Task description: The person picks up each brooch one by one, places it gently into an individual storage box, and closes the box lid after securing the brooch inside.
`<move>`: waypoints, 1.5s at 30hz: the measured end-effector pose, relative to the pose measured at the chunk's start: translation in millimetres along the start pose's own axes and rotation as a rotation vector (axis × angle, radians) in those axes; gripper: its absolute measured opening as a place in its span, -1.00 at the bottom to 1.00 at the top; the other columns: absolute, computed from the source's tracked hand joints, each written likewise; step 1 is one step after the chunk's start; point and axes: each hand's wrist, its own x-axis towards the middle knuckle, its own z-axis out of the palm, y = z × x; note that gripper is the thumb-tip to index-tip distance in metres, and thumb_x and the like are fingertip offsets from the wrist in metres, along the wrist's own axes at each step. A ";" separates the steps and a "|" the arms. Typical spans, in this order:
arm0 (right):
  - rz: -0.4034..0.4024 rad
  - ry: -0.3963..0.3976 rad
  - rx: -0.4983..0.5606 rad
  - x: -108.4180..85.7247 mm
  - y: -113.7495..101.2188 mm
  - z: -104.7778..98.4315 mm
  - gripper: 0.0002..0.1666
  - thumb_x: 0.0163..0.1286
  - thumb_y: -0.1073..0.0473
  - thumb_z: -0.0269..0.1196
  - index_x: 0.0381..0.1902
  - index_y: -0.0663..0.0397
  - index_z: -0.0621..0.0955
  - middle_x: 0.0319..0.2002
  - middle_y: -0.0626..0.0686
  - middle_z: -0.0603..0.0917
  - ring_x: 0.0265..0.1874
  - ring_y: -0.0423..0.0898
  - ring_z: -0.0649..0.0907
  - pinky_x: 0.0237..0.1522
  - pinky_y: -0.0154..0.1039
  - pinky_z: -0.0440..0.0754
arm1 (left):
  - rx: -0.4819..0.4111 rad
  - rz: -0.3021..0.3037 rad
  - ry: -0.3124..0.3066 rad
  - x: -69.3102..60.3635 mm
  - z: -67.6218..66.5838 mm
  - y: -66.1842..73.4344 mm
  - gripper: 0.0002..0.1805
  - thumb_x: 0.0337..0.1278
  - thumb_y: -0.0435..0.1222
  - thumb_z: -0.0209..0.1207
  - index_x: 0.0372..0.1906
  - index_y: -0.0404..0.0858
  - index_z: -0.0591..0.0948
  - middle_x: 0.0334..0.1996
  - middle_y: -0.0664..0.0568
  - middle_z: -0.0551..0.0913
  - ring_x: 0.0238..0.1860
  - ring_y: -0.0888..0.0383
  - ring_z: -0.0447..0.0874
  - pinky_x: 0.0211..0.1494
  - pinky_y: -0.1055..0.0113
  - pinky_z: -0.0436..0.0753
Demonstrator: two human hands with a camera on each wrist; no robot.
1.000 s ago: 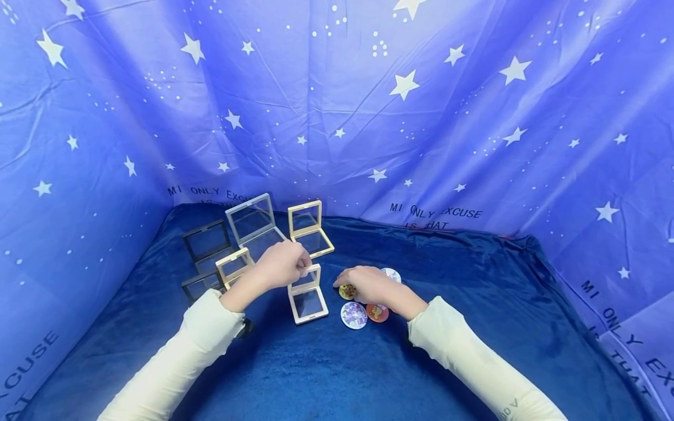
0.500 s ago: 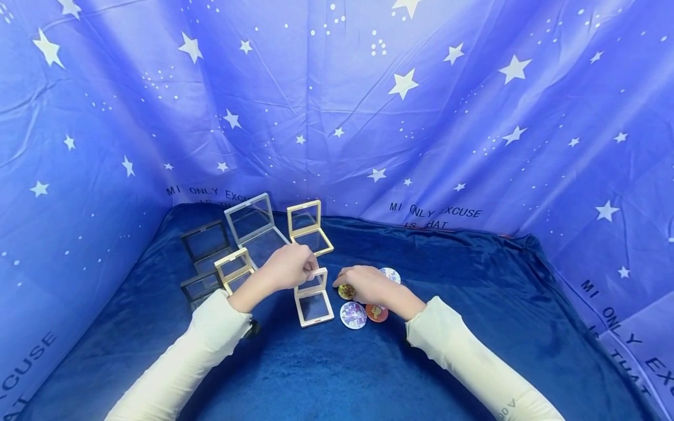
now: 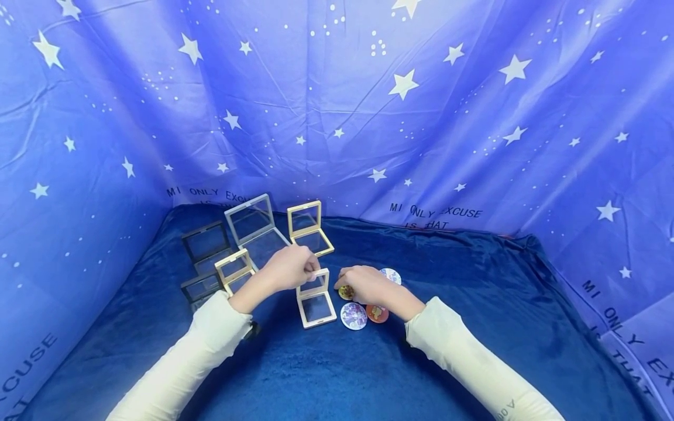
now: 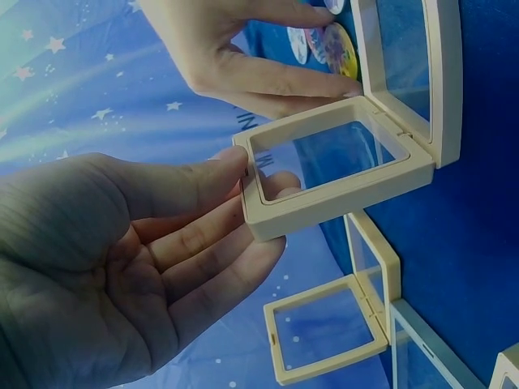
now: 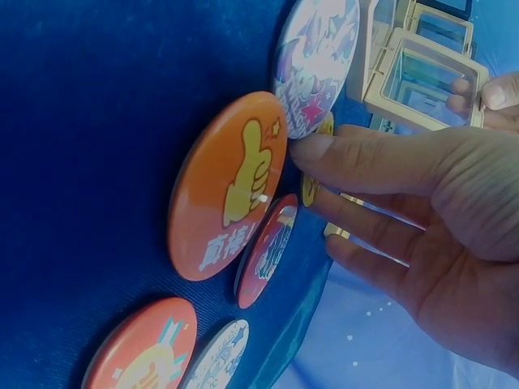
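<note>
In the head view my left hand [image 3: 286,269] pinches the top edge of the raised lid of a cream hinged display frame [image 3: 318,323], whose base lies on the blue cloth. The left wrist view shows thumb and fingers on either side of that clear-windowed lid [image 4: 340,203]. My right hand [image 3: 368,285] is low over several round badges, fingers mostly straight. A yellow badge [image 3: 346,292] lies between its thumb and fingers. Near the thumb are a white-purple badge [image 3: 354,316] and an orange thumbs-up badge [image 5: 235,178]. Red badges [image 5: 268,251] and a white one [image 3: 392,276] lie beyond, partly hidden.
Left of the cream frame stand more opened display frames: a large grey one [image 3: 247,203], a yellow one [image 3: 305,232], a smaller yellow one [image 3: 231,256] and black ones [image 3: 205,228]. Starry blue curtains [image 3: 337,88] surround the dark blue cloth [image 3: 463,327].
My left hand has shifted the cream frame to the right, closer to the badges, and slightly toward me. My right hand has stayed almost still at the yellow badge.
</note>
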 end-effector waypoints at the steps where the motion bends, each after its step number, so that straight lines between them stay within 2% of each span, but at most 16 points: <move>1: -0.002 0.004 -0.001 -0.1 -0.1 0.0 -0.55 0.18 0.44 0.45 0.03 0.01 0.78 -0.02 0.03 0.76 0.01 -0.03 0.74 0.08 -0.09 0.71 | -0.001 -0.003 -0.003 -0.2 0.0 -0.2 -0.91 0.29 -0.37 0.30 -0.30 -0.21 0.79 -0.56 0.14 0.57 -0.53 0.23 0.37 -0.42 0.39 0.36; 6: -0.007 0.017 0.004 -0.1 0.3 0.3 -0.57 0.16 0.43 0.47 0.00 0.02 0.79 -0.06 0.03 0.77 -0.04 -0.04 0.74 0.04 -0.09 0.72 | -0.005 -0.012 -0.010 0.0 -0.3 -0.6 -0.92 0.29 -0.37 0.31 -0.25 -0.23 0.79 -0.49 0.11 0.65 -0.50 0.22 0.42 -0.36 0.36 0.43; 9: -0.010 0.015 0.009 0.0 0.6 0.6 -0.57 0.16 0.43 0.47 0.00 0.01 0.79 -0.05 0.03 0.77 -0.05 -0.04 0.75 0.03 -0.09 0.72 | 0.001 -0.019 -0.016 0.2 -0.5 -0.5 -0.92 0.29 -0.36 0.32 -0.22 -0.24 0.80 -0.42 0.08 0.72 -0.44 0.22 0.52 -0.28 0.32 0.57; 12: -0.014 0.013 0.006 0.3 0.6 0.1 -0.58 0.17 0.42 0.47 0.00 0.01 0.79 -0.06 0.02 0.77 -0.05 -0.04 0.75 0.03 -0.09 0.72 | 0.006 -0.037 -0.019 0.0 -1.4 -0.2 -0.91 0.28 -0.33 0.34 -0.19 -0.22 0.80 -0.29 0.05 0.80 -0.31 0.19 0.68 -0.11 0.22 0.70; 16: -0.019 0.012 0.003 0.5 0.9 -0.3 -0.58 0.17 0.43 0.46 0.00 0.02 0.79 -0.07 0.02 0.77 -0.06 -0.05 0.75 0.02 -0.10 0.72 | 0.005 -0.057 -0.031 -0.5 -3.6 0.1 -0.90 0.26 -0.31 0.35 -0.19 -0.22 0.80 -0.23 0.02 0.82 -0.16 0.11 0.77 0.01 0.14 0.73; 25: -0.019 0.010 -0.006 1.1 0.3 -0.3 -0.58 0.18 0.42 0.46 0.01 0.04 0.78 -0.05 0.04 0.78 -0.04 -0.03 0.75 0.04 -0.09 0.72 | 0.009 -0.059 -0.061 -3.6 -11.4 -3.8 -0.90 0.20 -0.33 0.40 -0.22 -0.26 0.79 -0.26 -0.01 0.82 -0.16 0.08 0.78 0.01 0.15 0.73; 32: -0.017 0.019 -0.020 0.0 0.2 0.0 -0.60 0.21 0.41 0.45 0.02 0.05 0.78 -0.06 0.04 0.78 -0.03 -0.02 0.75 0.05 -0.06 0.71 | -0.015 -0.118 -0.076 -6.5 -13.7 -10.5 -0.89 0.13 -0.33 0.44 -0.23 -0.24 0.79 -0.28 0.02 0.81 -0.17 0.11 0.76 0.01 0.16 0.72; 38: -0.001 0.003 -0.001 0.3 -1.1 -0.6 -0.61 0.23 0.39 0.44 0.04 0.05 0.77 -0.03 0.05 0.77 0.00 -0.02 0.75 0.09 -0.06 0.70 | -0.039 -0.085 -0.044 -9.5 -13.6 -14.8 -0.95 0.15 -0.35 0.43 -0.31 -0.26 0.79 -0.34 0.02 0.81 -0.22 0.11 0.78 -0.03 0.19 0.73; 45: 0.030 -0.006 0.016 -0.1 -1.4 -0.1 -0.59 0.24 0.40 0.44 0.04 0.03 0.77 -0.01 0.04 0.77 0.01 -0.02 0.74 0.10 -0.05 0.70 | -0.089 -0.084 0.017 -8.6 -10.9 -16.5 -0.94 0.20 -0.35 0.39 -0.30 -0.27 0.80 -0.34 0.01 0.82 -0.24 0.11 0.78 -0.07 0.18 0.75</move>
